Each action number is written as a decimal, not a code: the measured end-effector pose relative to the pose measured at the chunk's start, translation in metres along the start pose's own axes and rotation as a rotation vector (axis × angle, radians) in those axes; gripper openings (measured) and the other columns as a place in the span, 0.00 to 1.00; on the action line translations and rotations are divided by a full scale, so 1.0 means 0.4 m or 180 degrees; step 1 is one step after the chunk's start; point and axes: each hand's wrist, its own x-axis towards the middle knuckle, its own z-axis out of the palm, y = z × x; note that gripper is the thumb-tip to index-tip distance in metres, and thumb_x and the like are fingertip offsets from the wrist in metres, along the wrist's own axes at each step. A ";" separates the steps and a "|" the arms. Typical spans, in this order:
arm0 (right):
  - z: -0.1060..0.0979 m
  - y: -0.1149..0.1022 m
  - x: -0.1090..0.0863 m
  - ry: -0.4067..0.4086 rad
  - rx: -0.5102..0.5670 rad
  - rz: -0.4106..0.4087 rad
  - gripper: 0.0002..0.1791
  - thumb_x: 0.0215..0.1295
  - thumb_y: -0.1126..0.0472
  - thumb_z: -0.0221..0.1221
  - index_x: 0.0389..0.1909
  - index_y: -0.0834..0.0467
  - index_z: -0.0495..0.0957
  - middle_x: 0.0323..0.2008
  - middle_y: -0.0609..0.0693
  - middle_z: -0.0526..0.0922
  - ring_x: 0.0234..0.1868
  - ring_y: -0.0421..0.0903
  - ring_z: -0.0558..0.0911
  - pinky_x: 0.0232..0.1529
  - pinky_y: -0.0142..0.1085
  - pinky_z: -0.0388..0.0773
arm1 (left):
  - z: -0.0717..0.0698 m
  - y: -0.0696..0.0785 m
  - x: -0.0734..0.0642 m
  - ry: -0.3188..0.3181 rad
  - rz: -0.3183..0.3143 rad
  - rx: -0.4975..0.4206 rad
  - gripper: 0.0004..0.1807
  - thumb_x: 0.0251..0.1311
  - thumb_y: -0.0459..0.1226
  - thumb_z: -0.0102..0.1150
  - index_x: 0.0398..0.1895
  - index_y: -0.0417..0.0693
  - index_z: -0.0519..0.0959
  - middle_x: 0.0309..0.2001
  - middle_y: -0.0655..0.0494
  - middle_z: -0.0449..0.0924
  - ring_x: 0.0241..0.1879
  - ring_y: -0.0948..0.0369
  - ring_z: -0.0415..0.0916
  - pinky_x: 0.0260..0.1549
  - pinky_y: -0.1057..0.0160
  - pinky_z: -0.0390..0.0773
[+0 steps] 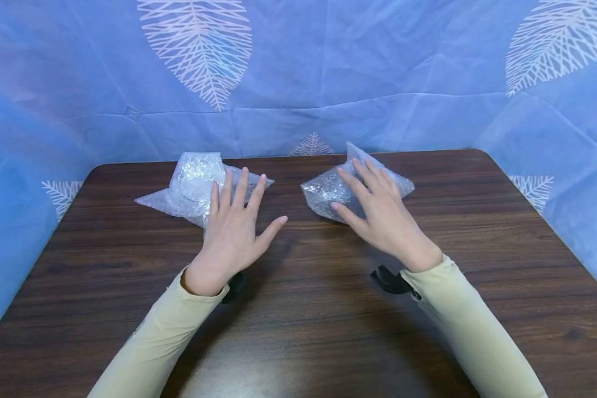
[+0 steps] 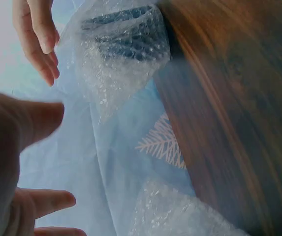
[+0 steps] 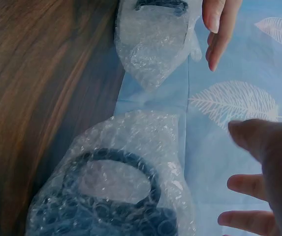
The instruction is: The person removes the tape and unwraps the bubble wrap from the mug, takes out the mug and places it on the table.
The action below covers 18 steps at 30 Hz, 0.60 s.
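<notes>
Now bubble-wrapped left pack and right pack are spotted at ten o'clock from spread fingers; surface is backed by blue cloth.

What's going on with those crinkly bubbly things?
A person's left hand is spread open near one clear, crinkled bubble-wrap package, and their right hand near another clear bubble-wrap package. Neither hand grips anything. Both packages lie apart towards the far edge of a dark brown wooden table. A dark, loop-shaped handle shows through the second one's wrap.
</notes>
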 end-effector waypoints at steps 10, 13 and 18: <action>0.009 0.028 -0.027 0.0670 0.0125 -0.0162 0.27 0.64 0.60 0.61 0.62 0.63 0.71 0.64 0.65 0.70 0.69 0.61 0.63 0.68 0.57 0.56 | 0.021 0.025 0.006 0.0169 0.0180 -0.0169 0.36 0.65 0.48 0.55 0.71 0.39 0.60 0.72 0.36 0.52 0.73 0.41 0.45 0.71 0.42 0.43; 0.006 0.034 -0.034 0.0855 0.0143 -0.0175 0.24 0.63 0.62 0.60 0.59 0.66 0.73 0.62 0.65 0.72 0.67 0.61 0.65 0.68 0.54 0.58 | 0.029 0.034 0.007 0.0203 0.0241 -0.0192 0.35 0.65 0.47 0.56 0.69 0.37 0.61 0.71 0.35 0.54 0.73 0.41 0.48 0.71 0.43 0.45; 0.002 0.045 -0.043 0.1078 0.0142 -0.0141 0.22 0.63 0.64 0.59 0.57 0.67 0.74 0.60 0.65 0.74 0.65 0.61 0.69 0.67 0.52 0.61 | 0.044 0.045 0.011 0.0252 0.0347 -0.0201 0.34 0.64 0.45 0.57 0.67 0.34 0.63 0.69 0.33 0.57 0.71 0.41 0.51 0.70 0.43 0.50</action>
